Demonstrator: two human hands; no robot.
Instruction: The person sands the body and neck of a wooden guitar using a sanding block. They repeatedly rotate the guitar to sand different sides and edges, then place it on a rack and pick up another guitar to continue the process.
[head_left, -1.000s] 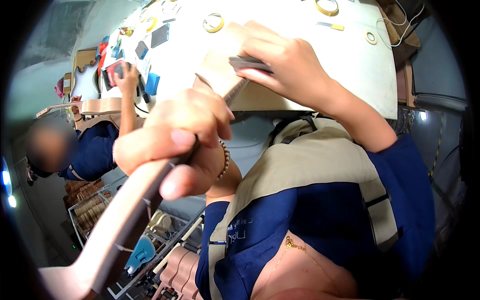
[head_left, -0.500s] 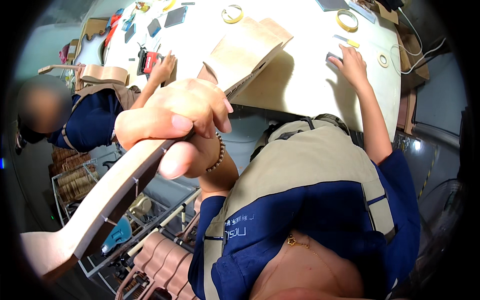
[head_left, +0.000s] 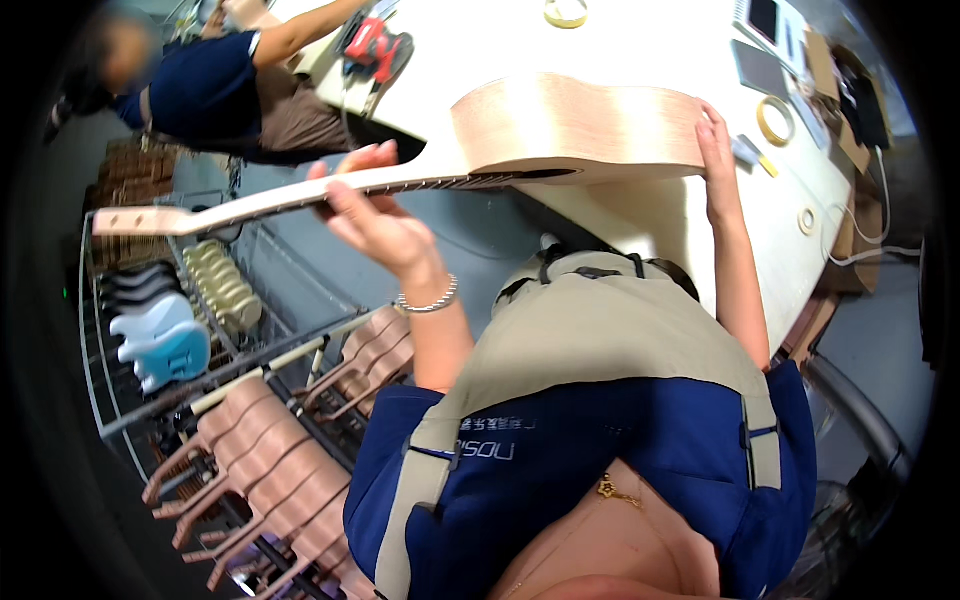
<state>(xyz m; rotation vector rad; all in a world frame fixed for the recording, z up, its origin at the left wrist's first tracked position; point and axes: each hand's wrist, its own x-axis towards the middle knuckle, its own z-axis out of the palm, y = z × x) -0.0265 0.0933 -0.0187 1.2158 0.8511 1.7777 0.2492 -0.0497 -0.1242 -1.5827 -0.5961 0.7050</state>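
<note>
An unstrung, bare-wood acoustic guitar (head_left: 580, 125) lies across in front of me, its side facing up and its headstock pointing left. Part of the dark soundhole shows along its lower edge. My left hand (head_left: 375, 225) is around the neck, thumb on the near side and some fingers beyond it. Against the rounded tail end of the body rests my right hand (head_left: 718, 165), its fingertips over the edge. The body is over the near side of the white table (head_left: 660, 45); whether it touches the tabletop I cannot tell.
Tape rolls (head_left: 776, 121), a yellow-ended tool (head_left: 767, 166) and a dark flat block (head_left: 758, 68) lie at the right. A red power sander (head_left: 375, 48) sits near a co-worker (head_left: 205, 90) at the far left. Racks of guitar bodies (head_left: 265, 440) stand at lower left.
The guitar has swung from slanting close to my view to lying nearly level across the table edge. My right hand has left a small dark block and come to the guitar's tail end.
</note>
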